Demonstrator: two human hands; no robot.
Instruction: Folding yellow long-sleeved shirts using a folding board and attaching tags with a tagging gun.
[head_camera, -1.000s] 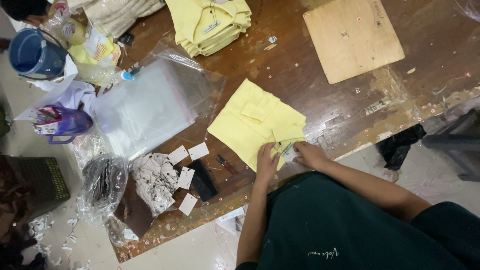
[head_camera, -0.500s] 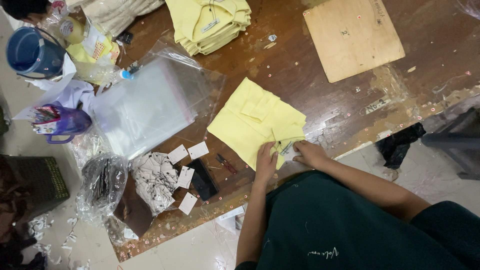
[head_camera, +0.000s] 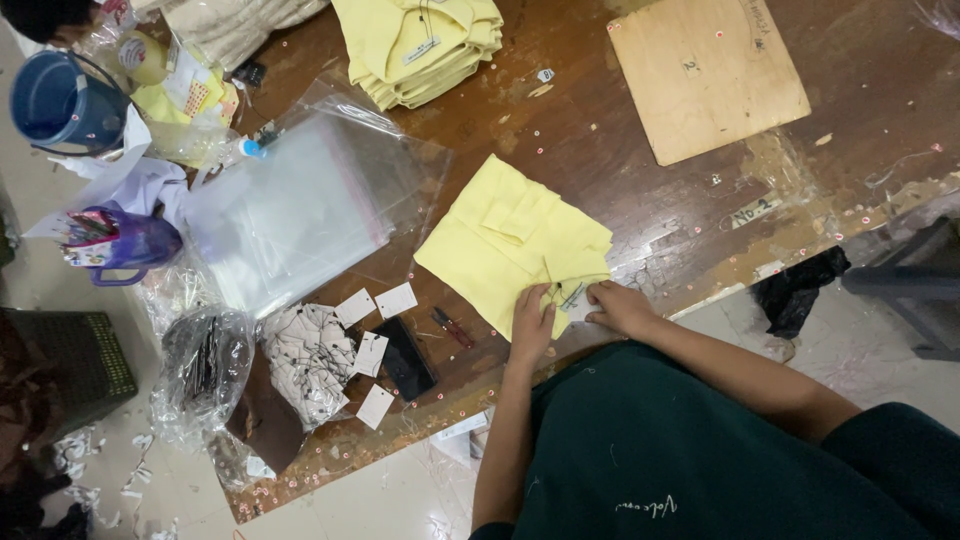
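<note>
Left fingers: pressed flat on the near corner of the folded yellow garment (head_camera: 510, 245), left hand (head_camera: 530, 322) pinning the cloth to the table; nothing gripped.
Right fingers: right hand (head_camera: 620, 306) drawn together at the same corner, seemingly pinching a small white tag (head_camera: 578, 300) with thin string (too small to confirm).
Garment position: lies flat on the worn wooden table (head_camera: 640, 200), near edge, directly ahead of the person; hands touch only its near corner.
Handling judgement: light, soft, limp; would sag and unfold if lifted by one corner. Best taken at two edges or slid flat. Not fragile, not slippery.
Near the hands: small red-handled tool (head_camera: 452, 327), dark phone (head_camera: 404, 358), loose white tags (head_camera: 375, 300).
Clear plastic bags (head_camera: 300, 215): stacked flat, look empty.
Crumpled bag (head_camera: 312, 360): heap of strung tags.
Dark clear bag (head_camera: 200, 370): contents unclear.
Purple cup (head_camera: 125, 245): pens or the like.
Blue bucket (head_camera: 62, 102): interior not legible.
Far side: stack of yellow garments (head_camera: 425, 45); plywood board (head_camera: 705, 75).
</note>
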